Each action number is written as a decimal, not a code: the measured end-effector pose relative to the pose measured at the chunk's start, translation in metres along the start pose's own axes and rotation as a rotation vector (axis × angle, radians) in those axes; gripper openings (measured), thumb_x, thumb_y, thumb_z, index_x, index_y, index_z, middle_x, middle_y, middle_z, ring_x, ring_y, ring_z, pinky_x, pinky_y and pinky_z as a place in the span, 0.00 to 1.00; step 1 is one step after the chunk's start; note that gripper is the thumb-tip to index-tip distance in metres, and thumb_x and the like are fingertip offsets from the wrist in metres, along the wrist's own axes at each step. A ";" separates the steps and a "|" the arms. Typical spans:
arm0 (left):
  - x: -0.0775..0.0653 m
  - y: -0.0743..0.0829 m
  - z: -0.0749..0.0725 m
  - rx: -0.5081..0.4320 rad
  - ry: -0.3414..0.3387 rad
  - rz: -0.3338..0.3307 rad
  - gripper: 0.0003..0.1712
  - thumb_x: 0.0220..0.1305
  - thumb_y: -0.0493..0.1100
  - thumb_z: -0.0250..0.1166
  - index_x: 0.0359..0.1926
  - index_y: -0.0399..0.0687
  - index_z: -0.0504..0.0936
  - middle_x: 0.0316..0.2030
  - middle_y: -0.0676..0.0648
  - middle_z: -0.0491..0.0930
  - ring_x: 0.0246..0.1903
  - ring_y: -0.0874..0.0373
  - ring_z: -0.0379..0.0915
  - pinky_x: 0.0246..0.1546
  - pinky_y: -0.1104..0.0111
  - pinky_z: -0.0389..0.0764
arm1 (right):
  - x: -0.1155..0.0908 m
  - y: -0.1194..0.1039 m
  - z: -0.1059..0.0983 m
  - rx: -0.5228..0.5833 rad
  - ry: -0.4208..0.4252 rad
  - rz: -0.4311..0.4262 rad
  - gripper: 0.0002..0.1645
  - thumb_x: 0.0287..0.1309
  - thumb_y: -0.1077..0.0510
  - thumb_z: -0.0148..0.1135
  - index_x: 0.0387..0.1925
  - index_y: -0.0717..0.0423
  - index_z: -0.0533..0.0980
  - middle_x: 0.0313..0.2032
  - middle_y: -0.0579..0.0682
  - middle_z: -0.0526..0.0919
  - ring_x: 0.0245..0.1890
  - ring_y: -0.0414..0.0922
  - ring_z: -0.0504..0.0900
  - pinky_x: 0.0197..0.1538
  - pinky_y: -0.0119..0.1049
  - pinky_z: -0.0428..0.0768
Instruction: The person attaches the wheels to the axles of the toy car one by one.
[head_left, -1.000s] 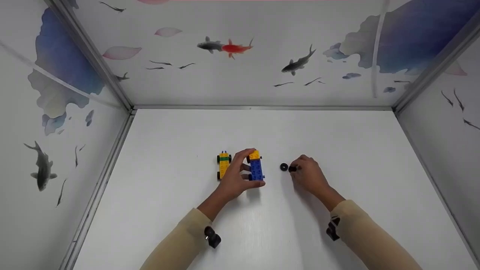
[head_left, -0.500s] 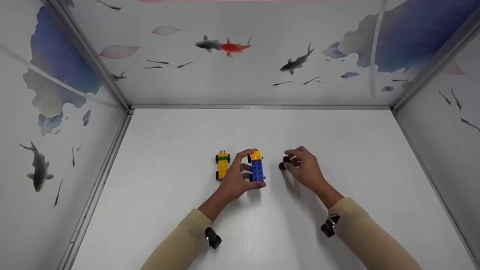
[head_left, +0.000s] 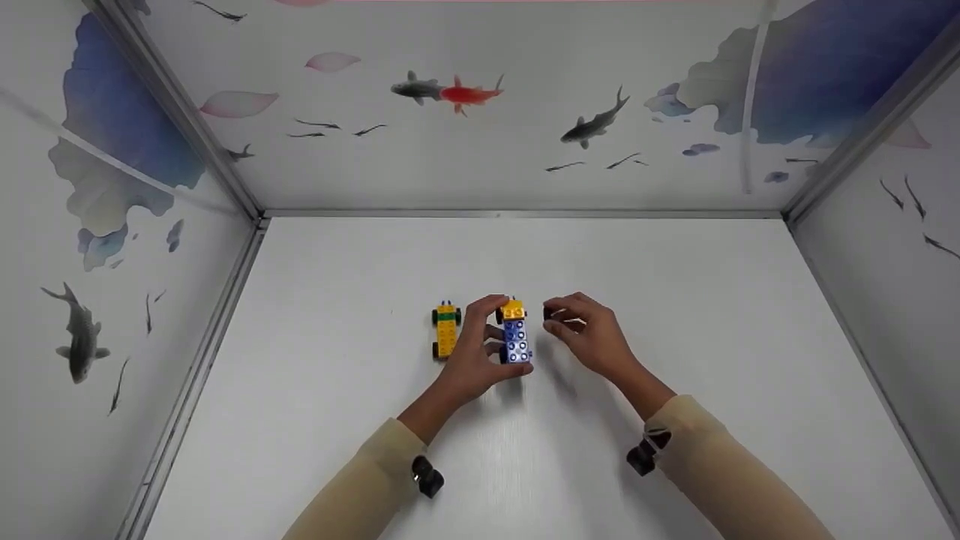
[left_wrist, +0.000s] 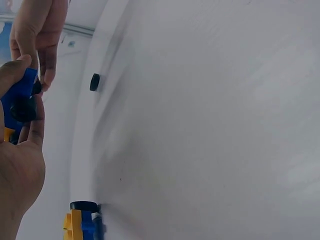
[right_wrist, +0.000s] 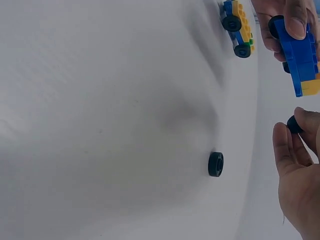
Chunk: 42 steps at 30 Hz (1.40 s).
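My left hand (head_left: 469, 352) grips a toy brick car (head_left: 516, 341) by its two ends, thumb at the near end. The car has a blue body and a yellow block at its far end. Black wheels sit on its left side, while bare axle stubs stick out on the right. Just right of the car, my right hand (head_left: 598, 341) pinches a black toy wheel (head_left: 548, 313) between thumb and fingers. In the right wrist view this wheel (right_wrist: 294, 125) is apart from the car's blue underside (right_wrist: 300, 55).
On the white table, left of my left hand, stands a second toy car (head_left: 446, 337), yellow with a green strip and black wheels. Another loose black wheel (right_wrist: 216, 164) rests on the tabletop; my right hand hides it in the head view. Printed panels (head_left: 480, 172) wall the table.
My right hand has lifted a wheel from the tabletop and carried it left towards the car. My left hand holds the car in nearly the same place.
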<state>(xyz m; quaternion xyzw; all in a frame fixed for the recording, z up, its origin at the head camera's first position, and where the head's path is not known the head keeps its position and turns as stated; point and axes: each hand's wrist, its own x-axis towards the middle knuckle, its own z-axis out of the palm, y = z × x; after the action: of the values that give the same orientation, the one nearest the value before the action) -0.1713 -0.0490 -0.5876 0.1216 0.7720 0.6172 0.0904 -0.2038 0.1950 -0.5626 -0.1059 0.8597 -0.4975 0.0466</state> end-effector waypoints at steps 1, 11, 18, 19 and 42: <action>0.000 0.000 0.000 0.003 0.003 0.012 0.63 0.58 0.43 0.88 0.83 0.79 0.57 0.81 0.56 0.59 0.62 0.54 0.79 0.67 0.63 0.86 | 0.000 -0.001 0.001 0.010 -0.007 -0.003 0.20 0.73 0.62 0.73 0.63 0.48 0.87 0.56 0.52 0.87 0.59 0.51 0.90 0.67 0.50 0.88; -0.001 0.002 0.000 -0.008 -0.004 0.012 0.64 0.58 0.43 0.87 0.83 0.81 0.58 0.81 0.59 0.59 0.62 0.55 0.79 0.69 0.64 0.85 | 0.003 -0.009 0.011 0.043 -0.025 -0.013 0.23 0.72 0.62 0.73 0.66 0.50 0.86 0.56 0.52 0.89 0.59 0.52 0.90 0.66 0.48 0.88; -0.001 0.000 0.000 -0.024 -0.025 0.048 0.63 0.60 0.41 0.86 0.85 0.84 0.58 0.83 0.57 0.56 0.62 0.54 0.77 0.69 0.64 0.85 | 0.004 -0.013 0.013 0.050 -0.022 -0.036 0.23 0.72 0.63 0.73 0.65 0.49 0.87 0.55 0.52 0.89 0.58 0.51 0.90 0.65 0.46 0.89; -0.001 0.000 -0.001 -0.032 -0.030 0.047 0.63 0.61 0.41 0.86 0.85 0.84 0.59 0.84 0.57 0.56 0.62 0.54 0.77 0.69 0.64 0.84 | 0.004 -0.013 0.013 0.050 -0.019 -0.038 0.23 0.71 0.63 0.73 0.65 0.49 0.87 0.55 0.52 0.89 0.58 0.51 0.90 0.64 0.45 0.89; -0.004 0.002 0.000 -0.070 -0.057 -0.066 0.63 0.59 0.51 0.86 0.84 0.92 0.57 0.82 0.64 0.58 0.60 0.56 0.78 0.77 0.54 0.77 | -0.001 -0.015 0.015 0.073 0.042 -0.066 0.21 0.68 0.68 0.75 0.58 0.51 0.91 0.49 0.51 0.91 0.55 0.49 0.91 0.60 0.37 0.90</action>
<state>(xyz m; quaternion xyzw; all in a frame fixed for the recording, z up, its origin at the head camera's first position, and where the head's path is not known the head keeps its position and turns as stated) -0.1680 -0.0501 -0.5859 0.1103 0.7506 0.6370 0.1368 -0.1984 0.1756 -0.5572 -0.1220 0.8380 -0.5317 0.0158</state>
